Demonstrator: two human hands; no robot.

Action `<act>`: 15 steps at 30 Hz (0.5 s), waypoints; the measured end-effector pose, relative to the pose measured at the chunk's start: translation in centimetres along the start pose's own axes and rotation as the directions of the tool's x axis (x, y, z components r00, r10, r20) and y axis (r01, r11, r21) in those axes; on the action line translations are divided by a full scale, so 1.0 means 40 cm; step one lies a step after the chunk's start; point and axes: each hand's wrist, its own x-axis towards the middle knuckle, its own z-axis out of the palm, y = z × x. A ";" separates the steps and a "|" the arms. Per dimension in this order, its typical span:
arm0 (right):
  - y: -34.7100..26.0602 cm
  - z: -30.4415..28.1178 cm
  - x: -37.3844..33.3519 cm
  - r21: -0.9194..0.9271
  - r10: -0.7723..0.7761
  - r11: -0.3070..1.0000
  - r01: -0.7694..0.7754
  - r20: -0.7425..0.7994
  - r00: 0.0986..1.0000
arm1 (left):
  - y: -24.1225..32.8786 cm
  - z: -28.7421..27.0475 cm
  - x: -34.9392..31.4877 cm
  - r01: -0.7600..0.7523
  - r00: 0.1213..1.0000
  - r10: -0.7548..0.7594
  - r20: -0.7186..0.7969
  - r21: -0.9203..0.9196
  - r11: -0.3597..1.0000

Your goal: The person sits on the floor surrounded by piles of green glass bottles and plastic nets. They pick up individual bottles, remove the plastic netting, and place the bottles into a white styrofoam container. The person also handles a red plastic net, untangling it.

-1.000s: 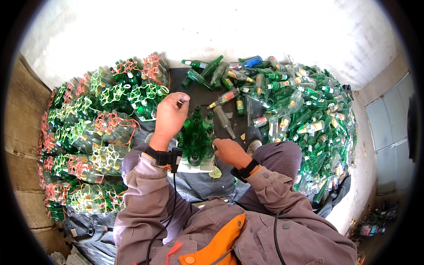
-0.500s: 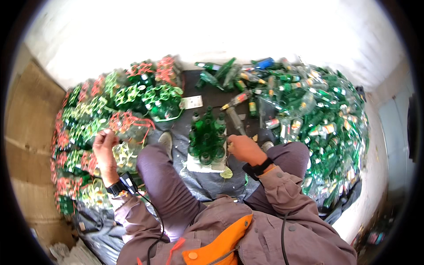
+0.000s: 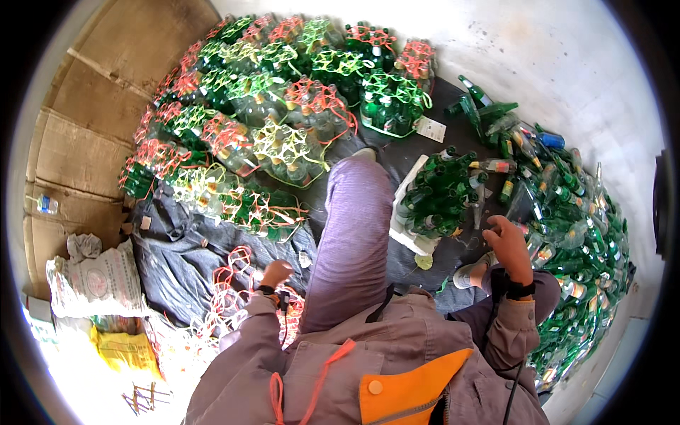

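My left hand (image 3: 276,273) hovers low beside my left thigh, close to a tangled heap of red and pale plastic netting (image 3: 230,287). Its fingers are loosely bent, and nothing shows in them. My right hand (image 3: 508,248) is raised over my right knee, fingers half curled and apart, with nothing visible in it. Between my legs stands a tight group of upright green glass bottles (image 3: 440,195) on a white block-like base (image 3: 414,239). The right hand is nearest to that group and to the loose bottles (image 3: 581,241) heaped on the right.
Netted bundles of bottles (image 3: 287,152) in red and green netting stand in rows at the left. Cardboard (image 3: 81,152) lines the left wall. A white sack (image 3: 99,280) and a yellow bag (image 3: 126,350) lie lower left. Dark sheeting (image 3: 184,244) covers the floor.
The view has swung left and down. My left hand has moved from beside the netted bundles down to the netting heap. My right hand has drawn away from the standing bottles.
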 end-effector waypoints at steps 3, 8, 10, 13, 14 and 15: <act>0.004 0.023 0.031 0.111 0.038 0.993 -0.051 0.116 0.993 | -0.225 0.152 -0.013 -0.222 0.971 0.219 0.096 0.019 0.975; 0.020 0.024 0.007 0.088 0.105 0.989 -0.116 0.119 0.987 | -0.161 0.270 -0.063 -0.127 0.984 0.099 0.149 0.192 0.973; 0.025 0.034 0.014 0.069 0.064 0.995 -0.074 0.140 0.988 | -0.215 0.285 -0.092 -0.064 0.997 0.049 0.063 0.266 0.962; 0.028 0.040 0.015 0.050 0.108 0.992 -0.117 0.154 0.982 | -0.234 0.288 -0.117 0.205 0.973 -0.216 -0.077 -0.128 0.970; 0.032 0.040 0.014 0.054 0.115 0.991 -0.124 0.154 0.981 | -0.245 0.283 -0.117 0.179 0.973 -0.187 -0.137 -0.063 0.982; 0.035 0.045 0.021 0.060 0.110 0.991 -0.122 0.166 0.980 | -0.273 0.281 -0.125 0.167 0.965 -0.165 -0.204 -0.003 0.986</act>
